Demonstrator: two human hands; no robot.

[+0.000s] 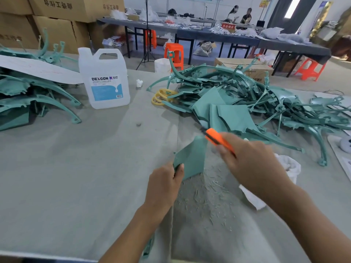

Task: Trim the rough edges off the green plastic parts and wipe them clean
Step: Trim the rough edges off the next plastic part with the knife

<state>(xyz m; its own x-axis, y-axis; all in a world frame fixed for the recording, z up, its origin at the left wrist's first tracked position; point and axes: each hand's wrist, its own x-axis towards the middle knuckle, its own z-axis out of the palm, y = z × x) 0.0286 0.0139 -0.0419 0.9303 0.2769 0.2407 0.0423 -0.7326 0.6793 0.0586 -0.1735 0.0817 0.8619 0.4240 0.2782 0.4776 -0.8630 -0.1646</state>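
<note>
My left hand [165,179] pinches the near corner of a flat green plastic part [191,160], thumb on its face, holding it tilted up off the grey counter [76,168]. At 2 o'clock from it, my right hand [252,160] is curled round an orange utility knife [218,139] whose tip sits at the part's top edge; motion blur hides whether the blade touches. Thin green shavings [209,202] litter the counter under my wrists, and a white cloth [288,168] lies at 3 o'clock, partly behind my right arm. Farther off, a big heap of green parts [237,103] spreads at 1 o'clock, with yellow rings [161,95] against its left side. A white DEXCON jug [105,78] stands at 11 o'clock, a second green pile [28,92] at 10 o'clock, and cardboard boxes [57,25] are stacked beyond it.
</note>
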